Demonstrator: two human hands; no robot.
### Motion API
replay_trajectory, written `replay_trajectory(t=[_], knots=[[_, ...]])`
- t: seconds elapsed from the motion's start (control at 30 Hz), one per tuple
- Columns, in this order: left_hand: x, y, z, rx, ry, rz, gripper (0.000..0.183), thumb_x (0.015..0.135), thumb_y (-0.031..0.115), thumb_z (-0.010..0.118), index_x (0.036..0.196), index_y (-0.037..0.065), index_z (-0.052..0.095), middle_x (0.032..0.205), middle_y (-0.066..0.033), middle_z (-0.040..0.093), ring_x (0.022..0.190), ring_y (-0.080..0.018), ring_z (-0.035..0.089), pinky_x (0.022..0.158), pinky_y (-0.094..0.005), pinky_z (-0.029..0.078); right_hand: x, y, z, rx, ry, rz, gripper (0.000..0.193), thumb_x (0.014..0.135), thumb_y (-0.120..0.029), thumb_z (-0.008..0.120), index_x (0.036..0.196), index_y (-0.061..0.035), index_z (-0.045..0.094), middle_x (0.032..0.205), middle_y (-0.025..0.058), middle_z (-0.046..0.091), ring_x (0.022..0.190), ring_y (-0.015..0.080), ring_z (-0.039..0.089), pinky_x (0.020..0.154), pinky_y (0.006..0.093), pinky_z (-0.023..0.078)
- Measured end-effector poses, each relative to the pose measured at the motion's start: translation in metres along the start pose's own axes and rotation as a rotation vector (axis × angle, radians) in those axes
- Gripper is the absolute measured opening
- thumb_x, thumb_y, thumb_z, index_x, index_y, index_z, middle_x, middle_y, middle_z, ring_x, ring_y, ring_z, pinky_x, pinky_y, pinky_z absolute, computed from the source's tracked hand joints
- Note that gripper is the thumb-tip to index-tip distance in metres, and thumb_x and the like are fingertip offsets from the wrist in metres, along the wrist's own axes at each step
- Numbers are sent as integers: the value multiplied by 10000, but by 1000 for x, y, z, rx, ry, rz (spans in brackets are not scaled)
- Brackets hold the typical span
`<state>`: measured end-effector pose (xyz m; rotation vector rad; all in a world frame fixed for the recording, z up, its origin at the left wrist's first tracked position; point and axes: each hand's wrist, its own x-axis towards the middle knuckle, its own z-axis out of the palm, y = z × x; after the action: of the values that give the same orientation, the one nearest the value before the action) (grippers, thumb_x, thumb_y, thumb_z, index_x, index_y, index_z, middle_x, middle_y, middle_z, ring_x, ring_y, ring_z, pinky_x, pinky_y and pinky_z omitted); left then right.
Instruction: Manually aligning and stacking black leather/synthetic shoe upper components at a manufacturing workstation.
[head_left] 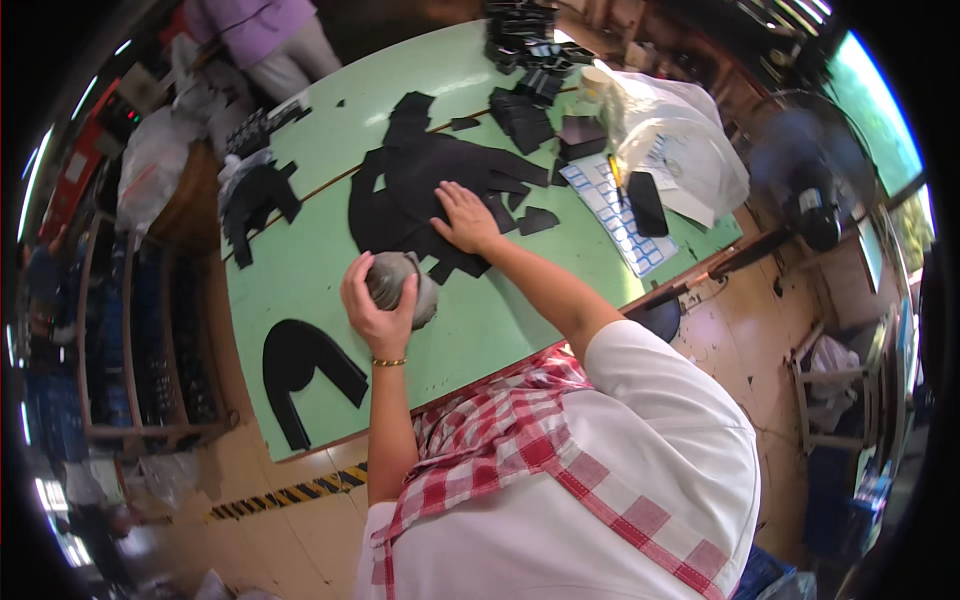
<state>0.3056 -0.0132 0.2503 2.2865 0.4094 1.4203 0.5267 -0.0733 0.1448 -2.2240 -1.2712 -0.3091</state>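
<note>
My left hand is wrapped round a rounded grey lump with a worn surface, at the near edge of a pile of flat black cut pieces. What kind of thing the lump is, I cannot tell. On the right side of the pile, my right hand lies flat with its fingers stretched out over the black material. A thick curved black piece, shaped like a hook, rests at the near left of the green table.
More black pieces lie at the left edge, and stacks of them stand at the far side. To the right are a phone, a blue-and-white sheet and a white plastic bag. A fan stands beyond. Another person is at the far left.
</note>
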Motion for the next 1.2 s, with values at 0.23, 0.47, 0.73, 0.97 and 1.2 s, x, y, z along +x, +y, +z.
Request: replay_trajectory(t=[0.23, 0.47, 0.73, 0.97, 1.2], knots=[[-1, -1, 7, 22, 47, 86, 444, 736, 186, 718, 1113, 6, 568, 1124, -147, 587, 1036, -326, 559, 899, -424, 446, 1, 0, -11, 42, 2, 32, 637, 876, -413, 516, 1333, 21, 425, 1427, 167, 377, 1355, 291, 305, 1127, 372, 221], [-3, -6, 9, 48, 69, 97, 444, 754, 261, 694, 1092, -5, 582, 1086, -159, 596, 1000, -335, 571, 881, -438, 440, -2, -4, -12, 47, 25, 36, 609, 876, -391, 538, 1317, 18, 441, 1410, 161, 396, 1340, 294, 326, 1114, 375, 250], [-3, -6, 7, 36, 68, 104, 441, 746, 218, 704, 1108, 0, 577, 1107, -153, 593, 1017, -331, 565, 890, -429, 442, -1, -2, -10, 46, 14, 37, 628, 874, -404, 528, 1327, 19, 432, 1422, 164, 384, 1349, 292, 314, 1126, 373, 228], [-3, -4, 5, 28, 74, 105, 439, 736, 169, 710, 1118, 3, 571, 1119, -149, 588, 1031, -327, 557, 899, -420, 442, 0, -2, -10, 39, 12, 32, 634, 873, -410, 526, 1327, 23, 434, 1418, 165, 390, 1347, 288, 320, 1127, 369, 228], [-3, -6, 4, 23, 74, 101, 436, 735, 178, 706, 1112, 4, 573, 1117, -152, 588, 1031, -331, 557, 907, -425, 436, 0, -4, -12, 37, 22, 30, 615, 871, -395, 537, 1314, 22, 448, 1406, 168, 404, 1340, 294, 330, 1119, 371, 245]])
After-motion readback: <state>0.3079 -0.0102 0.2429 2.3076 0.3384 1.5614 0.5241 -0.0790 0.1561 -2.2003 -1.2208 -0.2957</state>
